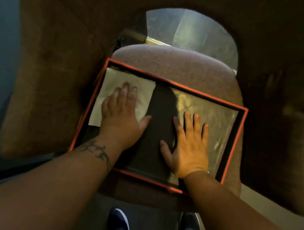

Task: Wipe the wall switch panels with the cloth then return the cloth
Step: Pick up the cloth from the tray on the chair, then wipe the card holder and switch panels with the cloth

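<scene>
A pale folded cloth (112, 84) lies flat in the left half of a shallow tray with an orange-red rim (184, 88). My left hand (123, 113) rests palm down on the cloth, fingers spread. My right hand (188, 145) lies flat on the tray's shiny golden floor to the right, fingers apart, holding nothing. No wall switch panel is in view.
The tray sits on the brown cushioned seat (194, 64) of an armchair, with padded arms (43, 91) on both sides. A glossy floor (191, 29) shows beyond the seat. My dark shoes (119, 222) stand at the seat's front edge.
</scene>
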A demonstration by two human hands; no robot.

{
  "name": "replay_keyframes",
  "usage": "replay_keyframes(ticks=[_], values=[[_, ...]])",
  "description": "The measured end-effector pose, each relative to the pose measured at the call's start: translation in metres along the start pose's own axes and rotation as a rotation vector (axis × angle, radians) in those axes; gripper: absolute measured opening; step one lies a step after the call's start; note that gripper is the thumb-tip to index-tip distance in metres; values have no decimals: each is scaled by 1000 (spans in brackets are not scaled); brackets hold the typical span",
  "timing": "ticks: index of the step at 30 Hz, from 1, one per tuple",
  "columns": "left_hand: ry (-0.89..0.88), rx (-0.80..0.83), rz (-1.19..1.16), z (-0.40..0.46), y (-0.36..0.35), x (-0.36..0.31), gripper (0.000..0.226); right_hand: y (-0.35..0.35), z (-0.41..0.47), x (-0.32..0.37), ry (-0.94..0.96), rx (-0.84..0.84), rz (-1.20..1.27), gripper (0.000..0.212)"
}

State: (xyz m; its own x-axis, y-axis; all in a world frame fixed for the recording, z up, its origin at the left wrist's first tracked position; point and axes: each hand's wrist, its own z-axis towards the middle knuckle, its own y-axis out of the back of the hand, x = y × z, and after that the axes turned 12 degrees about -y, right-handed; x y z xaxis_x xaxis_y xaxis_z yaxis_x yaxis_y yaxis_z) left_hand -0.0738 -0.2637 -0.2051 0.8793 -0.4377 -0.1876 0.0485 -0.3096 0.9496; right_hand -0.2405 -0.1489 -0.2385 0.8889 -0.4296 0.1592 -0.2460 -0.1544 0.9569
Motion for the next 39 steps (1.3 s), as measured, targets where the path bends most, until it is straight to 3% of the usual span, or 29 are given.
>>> replay_keyframes(ticks=[7, 12, 15, 18, 21, 24, 27, 30, 33, 36, 39], values=[[-63, -198, -80, -13, -3, -6, 41, -4, 0, -3, 20, -42, 64, 81], [-5, -87, -484, -47, 2, -47, 25, -1, -4, -3, 25, -75, 101, 78], [91, -245, -619, -78, 15, -60, 19, 15, -17, 4, 24, -53, 166, 60], [217, -391, -753, -121, 46, -69, 16, 50, -58, 19, -5, 144, 639, 25], [320, -457, -897, -178, 92, -82, 16, 94, -117, 47, -86, 422, 890, 37], [376, -486, -953, -245, 146, -93, 18, 153, -175, 81, -99, 692, 1196, 36], [419, -577, -1020, -317, 215, -104, 33, 238, -234, 111, -162, 956, 1414, 52], [453, -637, -984, -389, 283, -110, 30, 315, -293, 136, -29, 1073, 1304, 68], [513, -714, -850, -468, 331, -106, 9, 379, -349, 158, 188, 1117, 1106, 37], [620, -780, -990, -549, 373, -96, 25, 428, -398, 180, 333, 1152, 954, 15], [602, -691, -1238, -631, 410, -87, 57, 462, -453, 209, 465, 1126, 907, 25]])
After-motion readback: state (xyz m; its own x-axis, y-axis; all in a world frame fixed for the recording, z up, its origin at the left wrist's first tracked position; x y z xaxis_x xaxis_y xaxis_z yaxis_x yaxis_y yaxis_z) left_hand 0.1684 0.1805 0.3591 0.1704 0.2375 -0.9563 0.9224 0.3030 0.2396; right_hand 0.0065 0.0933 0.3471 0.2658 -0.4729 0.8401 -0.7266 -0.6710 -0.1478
